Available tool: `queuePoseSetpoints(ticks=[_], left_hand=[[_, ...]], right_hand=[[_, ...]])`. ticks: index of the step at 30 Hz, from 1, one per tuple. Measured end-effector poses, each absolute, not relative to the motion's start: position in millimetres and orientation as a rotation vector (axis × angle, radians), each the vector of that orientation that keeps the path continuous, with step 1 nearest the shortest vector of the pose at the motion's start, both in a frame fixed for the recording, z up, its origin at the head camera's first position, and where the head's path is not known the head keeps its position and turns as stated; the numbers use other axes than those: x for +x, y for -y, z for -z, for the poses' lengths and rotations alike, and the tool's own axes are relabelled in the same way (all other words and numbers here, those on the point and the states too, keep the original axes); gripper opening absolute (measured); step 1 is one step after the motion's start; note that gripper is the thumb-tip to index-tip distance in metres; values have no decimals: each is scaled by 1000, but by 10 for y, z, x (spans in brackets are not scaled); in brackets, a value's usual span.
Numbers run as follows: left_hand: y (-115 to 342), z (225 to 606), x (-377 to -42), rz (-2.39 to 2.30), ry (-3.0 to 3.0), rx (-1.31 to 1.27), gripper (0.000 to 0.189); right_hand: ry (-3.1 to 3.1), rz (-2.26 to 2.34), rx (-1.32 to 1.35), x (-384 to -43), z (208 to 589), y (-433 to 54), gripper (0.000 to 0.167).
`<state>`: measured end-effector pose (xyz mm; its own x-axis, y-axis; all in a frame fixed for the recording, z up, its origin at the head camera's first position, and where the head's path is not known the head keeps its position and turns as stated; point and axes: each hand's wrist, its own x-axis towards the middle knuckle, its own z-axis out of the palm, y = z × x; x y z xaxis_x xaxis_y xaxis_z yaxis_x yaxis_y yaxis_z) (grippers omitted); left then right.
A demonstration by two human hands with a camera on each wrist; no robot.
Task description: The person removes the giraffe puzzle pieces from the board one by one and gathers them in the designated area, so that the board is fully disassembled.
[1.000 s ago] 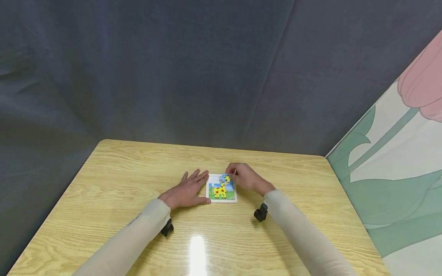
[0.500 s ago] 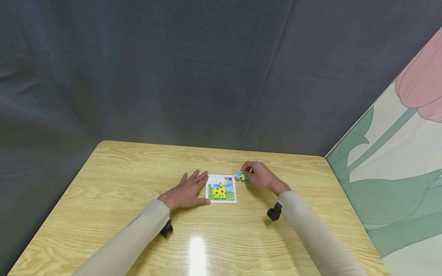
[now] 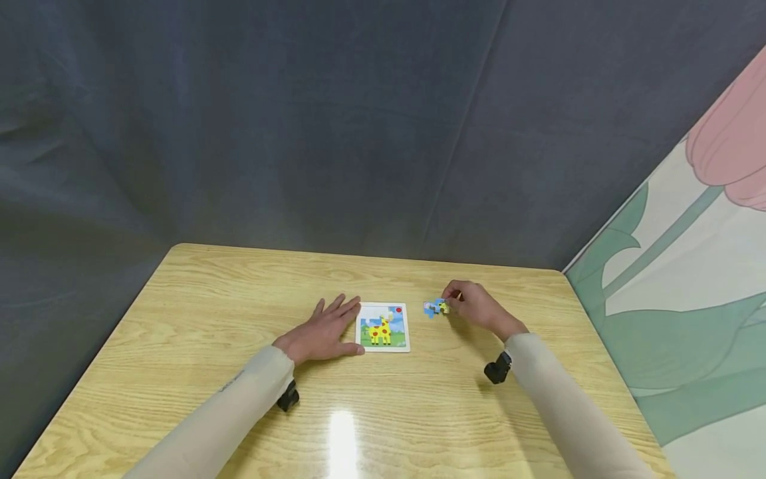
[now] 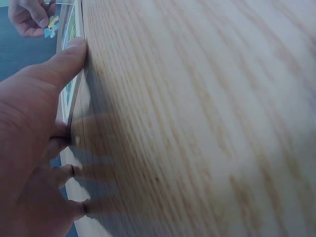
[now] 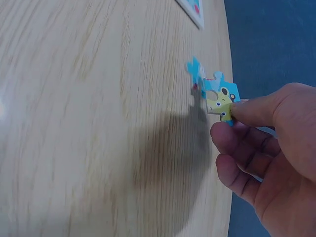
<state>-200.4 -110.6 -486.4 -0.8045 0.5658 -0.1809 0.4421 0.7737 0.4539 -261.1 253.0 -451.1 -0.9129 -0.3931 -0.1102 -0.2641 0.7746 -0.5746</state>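
In the head view a square puzzle board [image 3: 372, 311] lies on the table, its lower part filled with a giraffe picture [image 3: 381, 331]. White backing shows at its upper left, and a red dot marks the upper right corner. My left hand [image 3: 320, 336] rests flat at the board's left edge, fingers spread, thumb at the lower corner. To the right of the board, my right hand [image 3: 479, 310] pinches a puzzle piece [image 5: 220, 98] with a yellow giraffe face on blue between thumb and fingers. Just past it is a second, blue puzzle piece [image 5: 194, 70], partly overlapped by the held one in the right wrist view.
The wooden table [image 3: 383, 406] has its far edge close to a dark curtain [image 3: 335, 133]. On the right hangs a fabric printed with a pink flower [image 3: 733, 133]. Dark wrist cameras [image 3: 496, 368] sit under both cuffs.
My right hand has moved right, carrying the giraffe-face puzzle piece from over the board's upper right corner out beside the board. That corner's red dot is uncovered. My left hand has stayed in place.
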Motion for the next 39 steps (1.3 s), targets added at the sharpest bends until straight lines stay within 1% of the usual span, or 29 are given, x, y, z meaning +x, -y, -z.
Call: queuePoseSetpoints(ticks=[10,23,39], left_hand=[[1100,4847,-1988,-570,-2657,773,92],[1105,4838,-1985,-559,-2648,786,92],[1099,4866,-1998,-551,-2657,782,93]], right_hand=[[-2745,804,-469,-2619,4595,-2708,11],[-2795,736,-455,-2671,4709,-2717,12],[-2846,718,-476,-2660,4724,-2674,12]])
